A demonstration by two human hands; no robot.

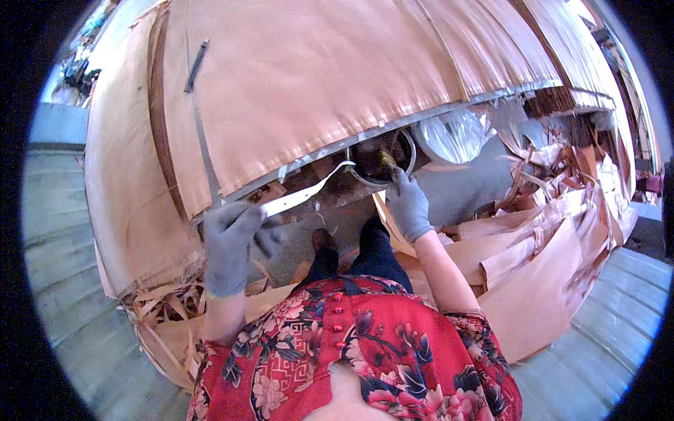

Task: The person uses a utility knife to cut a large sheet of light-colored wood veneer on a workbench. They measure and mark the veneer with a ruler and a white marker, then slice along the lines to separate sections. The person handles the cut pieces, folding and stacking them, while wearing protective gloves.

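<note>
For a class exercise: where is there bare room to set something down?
The tan sheet is bare between the dark strip and the seam. Grey floor lies open between bucket and scrap heap. Below the sheet's near edge it's crowded: the left hand holds a white strip, the right hand a brown tool at the bucket, beside a plastic-covered tub.

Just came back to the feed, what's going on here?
The person's grey-gloved left grip holds a white strip, its far end near the rim of a round bucket. The right grip holds a brownish, brush-like thing at the bucket's mouth; its details are blurred. Broad tan sheets spread ahead, and torn pieces lie heaped to the right.
</note>
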